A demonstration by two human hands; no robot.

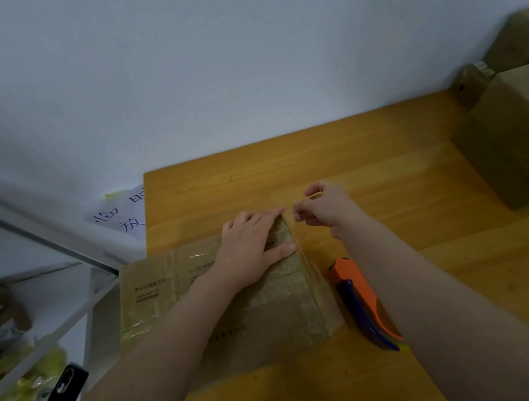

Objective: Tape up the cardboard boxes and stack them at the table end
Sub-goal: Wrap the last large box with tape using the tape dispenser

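The cardboard box sits at the table's eight o'clock corner. The left hand lies on it, fingers straight and together, pressing the lid, likely to steady it for taping. At the left hand's three o'clock, the right hand curls its fingers; I cannot tell whether they pinch tape. Counted: one tape dispenser at five o'clock, and three stacked boxes at two o'clock.

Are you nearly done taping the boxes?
Done: large brown cardboard boxes already sit at the wooden table's right end. In hand: left hand presses this printed cardboard box while right hand pinches shiny clear tape at its corner. Left: finish sealing, then stack it.
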